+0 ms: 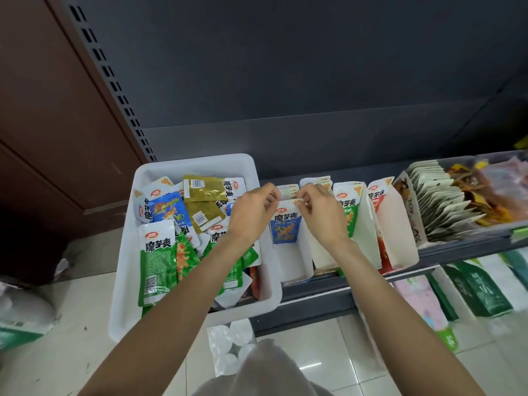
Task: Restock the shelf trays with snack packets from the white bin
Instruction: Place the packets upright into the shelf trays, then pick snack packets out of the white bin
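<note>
A white bin [197,162] sits at the left end of the shelf, full of green, blue and gold snack packets [158,252]. Right beside it stands a white shelf tray [294,267] with a row of blue-fronted packets [285,224] upright at its back. My left hand [251,212] and my right hand [320,212] are both over this tray, fingers curled at the top edges of the blue packets. My right hand pinches the top of the front packet. Whether my left hand grips one is hidden by its fingers.
More white trays with green packets [350,221] and red packets [380,201] stand to the right, then a grey tray of pale pouches [440,201]. A lower shelf holds green and pink bags [483,290]. A pack of white rolls [231,341] stands on the tiled floor.
</note>
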`<control>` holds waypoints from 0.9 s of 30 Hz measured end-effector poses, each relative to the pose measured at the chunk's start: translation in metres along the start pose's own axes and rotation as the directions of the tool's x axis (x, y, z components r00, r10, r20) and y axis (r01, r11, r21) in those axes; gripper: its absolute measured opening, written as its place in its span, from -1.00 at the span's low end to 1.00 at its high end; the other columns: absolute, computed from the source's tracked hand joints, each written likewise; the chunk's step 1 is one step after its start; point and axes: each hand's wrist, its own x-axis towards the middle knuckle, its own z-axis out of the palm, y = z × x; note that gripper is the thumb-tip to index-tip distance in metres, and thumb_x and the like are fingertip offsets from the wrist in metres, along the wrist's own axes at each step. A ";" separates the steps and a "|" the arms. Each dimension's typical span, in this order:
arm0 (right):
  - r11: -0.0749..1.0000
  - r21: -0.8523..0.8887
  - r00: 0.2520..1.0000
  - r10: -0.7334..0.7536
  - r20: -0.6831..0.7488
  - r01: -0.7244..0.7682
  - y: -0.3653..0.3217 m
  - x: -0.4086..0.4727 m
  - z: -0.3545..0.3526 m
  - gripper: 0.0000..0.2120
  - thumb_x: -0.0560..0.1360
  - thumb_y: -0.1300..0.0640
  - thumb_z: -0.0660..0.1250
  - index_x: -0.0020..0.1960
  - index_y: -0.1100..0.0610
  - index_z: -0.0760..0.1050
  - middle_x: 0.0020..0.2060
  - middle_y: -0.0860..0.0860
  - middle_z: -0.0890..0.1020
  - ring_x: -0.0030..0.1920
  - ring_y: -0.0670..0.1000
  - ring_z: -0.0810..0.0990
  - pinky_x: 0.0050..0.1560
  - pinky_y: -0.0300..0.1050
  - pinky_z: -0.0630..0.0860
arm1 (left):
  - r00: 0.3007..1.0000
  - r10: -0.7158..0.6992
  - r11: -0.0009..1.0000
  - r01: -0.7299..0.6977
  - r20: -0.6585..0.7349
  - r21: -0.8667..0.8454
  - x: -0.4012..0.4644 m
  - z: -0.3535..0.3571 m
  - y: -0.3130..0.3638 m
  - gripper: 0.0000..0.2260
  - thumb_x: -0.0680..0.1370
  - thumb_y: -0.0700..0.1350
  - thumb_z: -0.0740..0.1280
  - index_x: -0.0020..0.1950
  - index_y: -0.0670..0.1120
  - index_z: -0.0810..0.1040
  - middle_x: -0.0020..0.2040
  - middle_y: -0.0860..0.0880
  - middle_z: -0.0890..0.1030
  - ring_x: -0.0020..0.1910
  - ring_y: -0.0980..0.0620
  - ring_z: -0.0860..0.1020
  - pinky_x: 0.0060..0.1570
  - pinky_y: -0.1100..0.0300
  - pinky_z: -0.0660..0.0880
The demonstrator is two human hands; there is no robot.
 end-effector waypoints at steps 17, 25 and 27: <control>0.948 -0.168 0.896 -0.185 0.404 0.271 -0.104 -0.056 0.040 -0.62 0.62 -0.06 0.10 0.29 0.17 0.37 -0.01 0.08 0.62 -0.01 0.08 0.60 -0.17 -0.13 0.35 | 0.943 -0.293 0.896 0.213 0.158 0.389 -0.121 -0.071 -0.071 -0.58 0.51 0.14 0.30 0.32 0.02 0.46 0.24 -0.02 0.54 0.26 -0.04 0.45 0.30 0.05 0.33; 0.995 0.085 0.944 0.025 0.328 -0.056 -0.118 -0.056 0.058 -0.61 0.52 0.13 0.33 0.31 0.20 0.37 0.01 0.07 0.63 0.01 0.07 0.60 -0.09 -0.23 0.40 | 0.867 -0.478 0.876 0.483 0.136 -0.002 -0.115 -0.078 -0.052 -0.55 0.59 0.17 0.12 0.40 -0.02 0.39 0.21 0.05 0.54 0.20 0.05 0.46 0.23 0.16 0.35; 0.942 0.299 0.965 0.076 0.252 -0.152 -0.121 -0.060 0.046 -0.72 0.47 0.20 0.36 0.17 0.16 0.53 -0.16 0.02 0.67 -0.14 0.01 0.62 -0.11 -0.27 0.42 | 0.793 -0.577 0.727 0.607 0.196 -0.321 -0.110 -0.079 -0.041 -0.54 0.55 0.19 0.18 0.39 0.02 0.38 0.21 0.09 0.50 0.11 0.11 0.50 0.09 0.20 0.44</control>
